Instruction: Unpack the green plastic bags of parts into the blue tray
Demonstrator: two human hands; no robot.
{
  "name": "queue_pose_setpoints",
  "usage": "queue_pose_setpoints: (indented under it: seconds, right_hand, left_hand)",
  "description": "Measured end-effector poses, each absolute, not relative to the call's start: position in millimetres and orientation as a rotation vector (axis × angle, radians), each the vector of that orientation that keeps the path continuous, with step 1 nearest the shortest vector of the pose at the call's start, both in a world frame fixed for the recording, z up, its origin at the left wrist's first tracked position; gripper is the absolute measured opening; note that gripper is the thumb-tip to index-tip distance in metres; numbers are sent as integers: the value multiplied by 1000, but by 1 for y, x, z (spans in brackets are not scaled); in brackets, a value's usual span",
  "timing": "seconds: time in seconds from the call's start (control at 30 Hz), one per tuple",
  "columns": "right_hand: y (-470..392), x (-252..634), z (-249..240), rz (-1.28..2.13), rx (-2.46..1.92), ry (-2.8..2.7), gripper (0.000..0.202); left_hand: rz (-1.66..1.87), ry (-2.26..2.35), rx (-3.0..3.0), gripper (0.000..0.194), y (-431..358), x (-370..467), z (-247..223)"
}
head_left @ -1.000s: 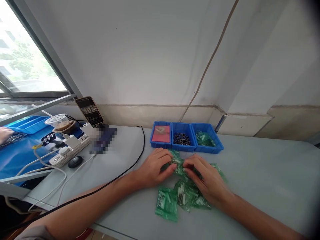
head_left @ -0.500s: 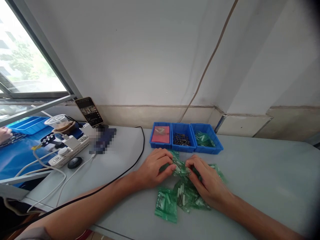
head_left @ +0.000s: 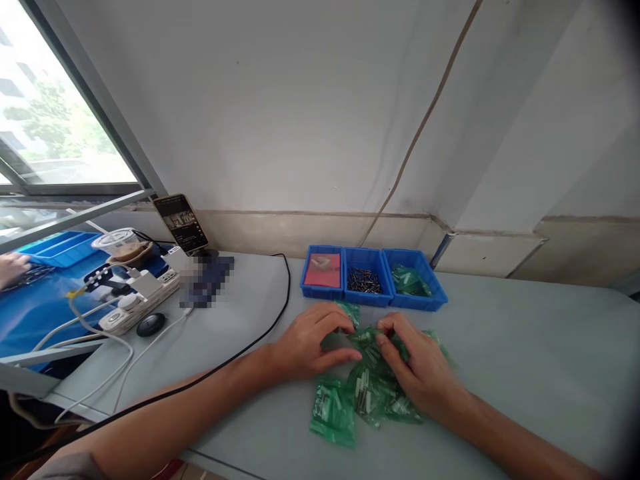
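Note:
Several small green plastic bags with metal and white pieces inside lie in a loose pile on the table. My right hand pinches the edge of one green bag between thumb and fingertips. On its other side is my left hand, thumb and fingers apart around the bag's left end, with nothing gripped that I can see. A flat green bag lies in front, beside a bag of metal pins. Another green bag lies partly hidden behind my left fingers.
Three joined blue bins stand behind my hands: one with a red card, one with dark metal pins, one with green bags. A black cable crosses my left forearm. Left are a phone, a power strip and a co-worker's hand.
My left thumb and fingers have spread apart and let go of the bag. The bag has dropped slightly toward the pile, while my right hand still pinches it.

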State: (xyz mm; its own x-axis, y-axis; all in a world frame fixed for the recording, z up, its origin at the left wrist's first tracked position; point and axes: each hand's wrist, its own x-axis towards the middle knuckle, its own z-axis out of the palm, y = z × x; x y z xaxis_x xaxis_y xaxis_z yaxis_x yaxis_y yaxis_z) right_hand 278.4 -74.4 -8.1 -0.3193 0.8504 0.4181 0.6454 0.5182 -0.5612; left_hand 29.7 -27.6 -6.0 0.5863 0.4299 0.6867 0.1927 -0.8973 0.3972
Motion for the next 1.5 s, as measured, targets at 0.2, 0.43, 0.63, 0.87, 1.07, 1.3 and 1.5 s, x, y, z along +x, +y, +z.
queue_pose_setpoints:
  seconds: [0.2,0.43,0.63,0.87,1.07,1.3,1.5]
  right_hand:
    - [-76,277,-5,393,-1156,-2090,12]
    - [-78,277,-4,401,-1123,-2116,13]
    - [-76,277,-5,383,-1136,-2130,9]
    - [-76,277,-7,370,-1138,-2149,9]
    - [-75,277,-7,395,-1183,-2157,11]
    - [-75,277,-6,373,-1189,-2135,15]
    - [-72,277,-7,399,-1183,-2165,12]
  left_hand:
    - [1212,563,2624,16,-25,33,-11]
    - [1208,584,2653,14,-24,33,-11]
    - [1188,608,2641,10,-24,33,-14]
    - [1227,590,2656,8,-25,34,-11]
    - [1203,623,2611,11,-25,32,-11]
    - [1105,660,2608,16,-25,33,-10]
    - [1104,636,2603,13,-23,32,-14]
